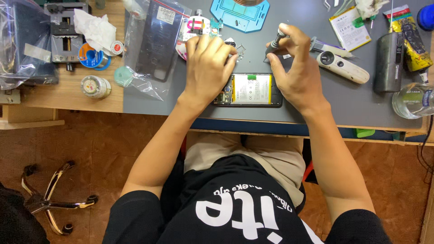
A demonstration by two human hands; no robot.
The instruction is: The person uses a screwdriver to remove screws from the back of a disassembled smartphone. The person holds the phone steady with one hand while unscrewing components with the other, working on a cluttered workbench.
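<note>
An opened phone (pixel 251 90) lies on the grey mat (pixel 316 104) near the table's front edge, its white battery showing. My left hand (pixel 209 68) rests on the phone's left end, fingers bent and reaching past it to small metal parts (pixel 238 49). My right hand (pixel 296 68) sits over the phone's right end and pinches a thin grey screwdriver (pixel 276 39) between thumb and fingers, tip down towards the mat.
A clear bag holding a dark phone cover (pixel 156 43) lies to the left. A white handheld tool (pixel 342 66), a spare battery (pixel 349 28), a dark cylinder (pixel 389 62) and a glass jar (pixel 413 100) stand at right. A small vise (pixel 65 34), tape rolls and tissue are far left.
</note>
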